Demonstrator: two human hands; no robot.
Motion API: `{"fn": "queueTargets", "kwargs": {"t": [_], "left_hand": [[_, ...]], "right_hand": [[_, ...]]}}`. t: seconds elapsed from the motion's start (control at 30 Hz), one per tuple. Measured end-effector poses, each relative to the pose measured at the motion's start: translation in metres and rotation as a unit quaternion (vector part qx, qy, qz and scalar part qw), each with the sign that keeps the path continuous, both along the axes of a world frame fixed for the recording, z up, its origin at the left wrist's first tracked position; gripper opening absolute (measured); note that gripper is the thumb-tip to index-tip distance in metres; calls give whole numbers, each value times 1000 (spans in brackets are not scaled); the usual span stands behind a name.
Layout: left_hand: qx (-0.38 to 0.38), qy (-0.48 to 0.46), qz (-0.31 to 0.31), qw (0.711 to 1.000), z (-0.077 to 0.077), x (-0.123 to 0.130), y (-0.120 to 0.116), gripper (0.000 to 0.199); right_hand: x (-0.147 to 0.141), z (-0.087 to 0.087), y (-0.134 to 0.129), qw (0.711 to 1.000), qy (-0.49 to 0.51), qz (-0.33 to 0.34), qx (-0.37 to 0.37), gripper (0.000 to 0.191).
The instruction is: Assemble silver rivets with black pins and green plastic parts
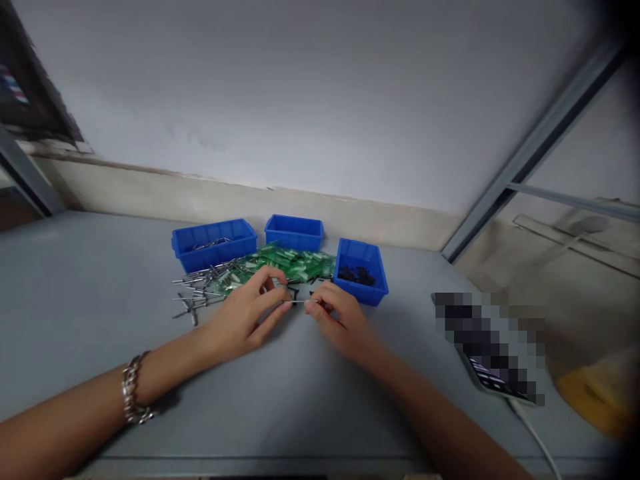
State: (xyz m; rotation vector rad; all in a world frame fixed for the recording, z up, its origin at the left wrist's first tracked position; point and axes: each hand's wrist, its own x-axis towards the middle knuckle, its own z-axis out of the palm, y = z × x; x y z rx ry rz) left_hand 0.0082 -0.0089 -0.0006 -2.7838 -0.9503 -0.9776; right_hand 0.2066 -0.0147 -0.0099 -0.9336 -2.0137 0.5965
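Observation:
My left hand point(247, 312) and my right hand point(336, 317) meet over the grey table point(75, 293), each pinching one end of a thin metal pin point(296, 302) held level between them. Just behind the hands lies a heap of small green plastic pieces point(280, 265). A scatter of loose metal pins point(197, 288) lies to the left of that heap. A silver chain bracelet point(134, 390) is on my left wrist.
Three blue bins stand behind the heap: a left one point(214, 244) with metal parts, a middle one point(294, 232), and a right one point(361, 270) with small black parts. A phone point(493, 353) with a cable lies at the right, a yellow object point(595, 393) beyond it.

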Motion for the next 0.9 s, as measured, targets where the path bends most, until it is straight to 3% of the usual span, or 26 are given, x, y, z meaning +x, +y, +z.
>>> {"fn": "queueTargets", "kwargs": {"t": [0.4, 0.67, 0.9], "left_hand": [[3, 7, 4, 1000, -1, 0, 0, 12], [-52, 29, 13, 998, 0, -1, 1, 20], [-42, 12, -2, 999, 3, 1, -1, 24]], "right_hand": [[1, 2, 0, 1000, 18, 3, -5, 27], [1, 1, -2, 999, 32, -21, 2, 19], [1, 0, -1, 999, 31, -20, 6, 10]]}}
